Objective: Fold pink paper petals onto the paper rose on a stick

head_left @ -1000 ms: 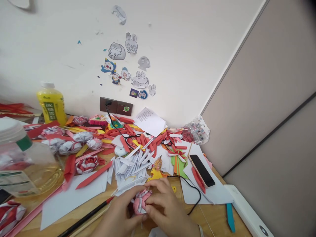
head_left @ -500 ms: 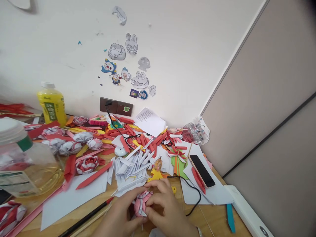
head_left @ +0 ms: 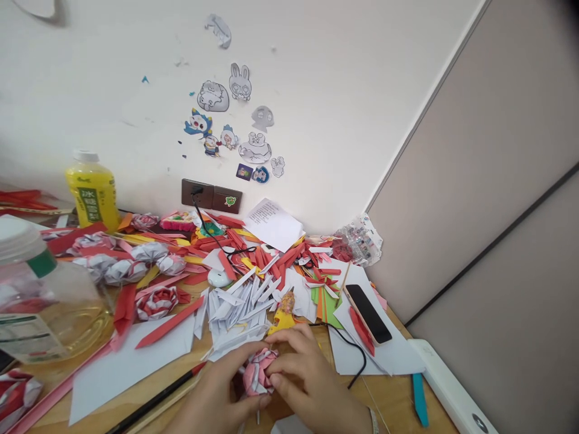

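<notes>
A pink and white folded paper rose (head_left: 259, 372) is held between my two hands, low in the middle of the view. My left hand (head_left: 226, 383) curls round its left side, thumb below and fingers above. From the right, my right hand (head_left: 304, 375) presses thumb and fingertips against the petals. A thin pale stick shows just under the rose. Beyond my fingers lies a yellow glue gun (head_left: 284, 314), its lower part hidden by my right hand. Behind it spreads a heap of folded white paper strips (head_left: 239, 310).
At left stand a large clear jar (head_left: 49, 301) with yellowish liquid and a yellow drink bottle (head_left: 93, 193). Several paper roses (head_left: 158, 302) lie near them. A phone (head_left: 368, 313) rests on white sheets at right, near a black cable (head_left: 357, 349). A black stick (head_left: 154, 401) lies at front left.
The rose has turned slightly in my fingers, and my right hand has shifted a little to the right. The whole view has moved marginally.
</notes>
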The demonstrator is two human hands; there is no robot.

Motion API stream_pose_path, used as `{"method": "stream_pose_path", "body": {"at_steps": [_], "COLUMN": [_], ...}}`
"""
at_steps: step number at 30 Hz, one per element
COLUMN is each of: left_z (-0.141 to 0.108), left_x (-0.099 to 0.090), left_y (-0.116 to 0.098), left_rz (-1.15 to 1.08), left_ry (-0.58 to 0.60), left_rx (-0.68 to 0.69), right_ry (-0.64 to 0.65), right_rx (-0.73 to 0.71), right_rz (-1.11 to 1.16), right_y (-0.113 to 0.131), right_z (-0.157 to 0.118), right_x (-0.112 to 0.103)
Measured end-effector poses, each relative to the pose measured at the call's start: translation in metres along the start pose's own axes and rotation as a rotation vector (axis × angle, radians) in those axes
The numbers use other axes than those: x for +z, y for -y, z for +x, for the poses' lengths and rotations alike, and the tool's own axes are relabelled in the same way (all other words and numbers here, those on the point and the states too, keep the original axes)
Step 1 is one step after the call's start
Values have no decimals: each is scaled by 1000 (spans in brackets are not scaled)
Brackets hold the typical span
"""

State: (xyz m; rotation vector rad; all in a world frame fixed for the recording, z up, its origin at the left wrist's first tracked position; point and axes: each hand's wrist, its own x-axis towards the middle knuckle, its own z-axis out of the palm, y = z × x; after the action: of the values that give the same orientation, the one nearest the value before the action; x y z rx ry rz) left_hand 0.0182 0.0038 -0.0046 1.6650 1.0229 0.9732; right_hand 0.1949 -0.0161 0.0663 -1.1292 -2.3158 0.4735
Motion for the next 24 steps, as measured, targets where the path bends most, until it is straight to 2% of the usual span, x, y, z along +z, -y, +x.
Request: {"method": "stream_pose_path", "body": {"at_steps": [9,13,24], "left_z": [0,0,1], "left_x": [-2,-3,-3], "left_y": [-12,-13,-13], "left_rz": [34,41,-27], "left_ry": [23,10,68], "left_rx": [-20,-44,-15], "right_ry": [13,25,28], "right_rx": [-42,-56,-120], "right_rz": [-81,-83,-107], "right_y": [-7,-8,-9], "right_z": [-1,0,0], "right_x": [-2,-6,-7]}}
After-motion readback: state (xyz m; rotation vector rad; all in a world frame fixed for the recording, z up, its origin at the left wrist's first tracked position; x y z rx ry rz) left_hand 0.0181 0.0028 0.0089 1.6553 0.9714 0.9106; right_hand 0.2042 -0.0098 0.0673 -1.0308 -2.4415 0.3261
